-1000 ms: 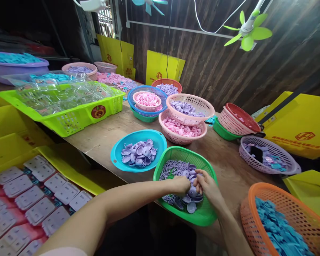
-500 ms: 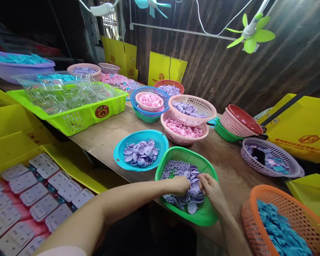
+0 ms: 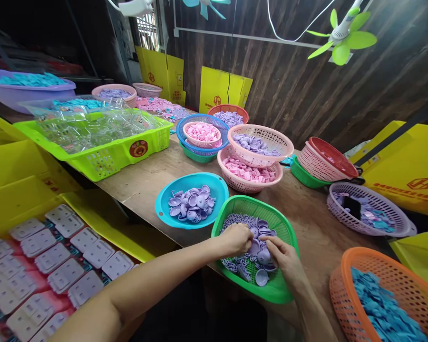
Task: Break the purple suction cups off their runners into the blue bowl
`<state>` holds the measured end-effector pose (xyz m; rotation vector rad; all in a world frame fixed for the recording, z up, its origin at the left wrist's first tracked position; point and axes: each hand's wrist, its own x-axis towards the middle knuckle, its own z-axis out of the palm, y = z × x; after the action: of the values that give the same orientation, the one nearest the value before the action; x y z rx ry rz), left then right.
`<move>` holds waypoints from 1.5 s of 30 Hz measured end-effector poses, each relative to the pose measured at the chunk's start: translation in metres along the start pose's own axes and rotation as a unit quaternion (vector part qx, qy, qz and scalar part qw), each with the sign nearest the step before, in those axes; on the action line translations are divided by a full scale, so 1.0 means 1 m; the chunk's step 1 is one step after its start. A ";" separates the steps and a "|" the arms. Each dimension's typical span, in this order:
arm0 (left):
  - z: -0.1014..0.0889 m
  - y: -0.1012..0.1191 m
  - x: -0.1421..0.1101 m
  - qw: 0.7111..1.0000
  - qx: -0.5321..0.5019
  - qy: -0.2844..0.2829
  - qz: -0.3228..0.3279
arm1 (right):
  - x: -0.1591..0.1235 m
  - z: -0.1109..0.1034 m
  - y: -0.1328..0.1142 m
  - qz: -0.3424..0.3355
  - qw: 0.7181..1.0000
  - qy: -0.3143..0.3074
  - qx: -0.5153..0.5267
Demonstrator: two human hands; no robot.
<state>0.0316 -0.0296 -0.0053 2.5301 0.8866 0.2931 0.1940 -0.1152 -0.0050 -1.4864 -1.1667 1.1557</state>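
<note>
Left hand (image 3: pixel 237 238) shifted over purple cups (image 3: pixel 264 258) in green basket (image 3: pixel 271 293).

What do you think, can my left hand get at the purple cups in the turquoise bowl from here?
Probably yes: the left hand is over the green basket right beside the turquoise bowl, and nothing covers the purple cups.

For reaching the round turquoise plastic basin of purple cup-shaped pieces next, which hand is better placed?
Likely the left hand: over the green plastic basket, it is nearer the round turquoise plastic basin. The right hand is farther off, with the left roughly between it and the basin.
</note>
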 end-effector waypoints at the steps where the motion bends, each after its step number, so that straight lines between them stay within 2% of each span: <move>1: -0.001 0.000 -0.001 1.000 0.001 0.016 0.006 | -0.001 0.002 -0.003 -0.012 1.000 0.000 -0.001; 7: -0.008 0.005 -0.010 0.993 -0.079 0.092 -0.012 | -0.006 0.019 -0.017 -0.059 0.998 0.018 0.030; 12: -0.021 0.006 -0.021 0.975 -0.172 0.132 -0.048 | -0.009 0.027 -0.019 -0.044 0.993 0.081 0.077; 15: -0.028 0.007 -0.026 0.965 -0.202 0.155 -0.060 | -0.013 0.031 -0.024 -0.044 0.992 0.097 0.070; 17: -0.029 0.009 -0.030 0.963 -0.194 0.170 -0.077 | -0.016 0.035 -0.030 -0.065 0.990 0.123 0.030; 20: -0.027 0.016 -0.035 0.967 -0.158 0.176 -0.092 | -0.021 0.044 -0.039 -0.131 0.974 0.165 -0.085; 23: -0.022 0.022 -0.039 0.974 -0.121 0.176 -0.070 | -0.022 0.054 -0.046 -0.188 0.945 0.182 -0.195; 26: -0.019 0.024 -0.041 0.975 -0.106 0.189 -0.046 | -0.020 0.060 -0.048 -0.220 0.920 0.204 -0.252; 31: -0.019 0.023 -0.043 0.973 -0.087 0.205 -0.053 | -0.021 0.063 -0.052 -0.234 0.905 0.204 -0.289; 45: -0.021 0.026 -0.042 0.979 -0.049 0.184 -0.074 | -0.023 0.065 -0.058 -0.200 0.913 0.195 -0.296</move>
<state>0.0060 -0.0673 0.0227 2.3407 1.1591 0.7548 0.1189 -0.1220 0.0437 -1.7013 -1.5110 0.2021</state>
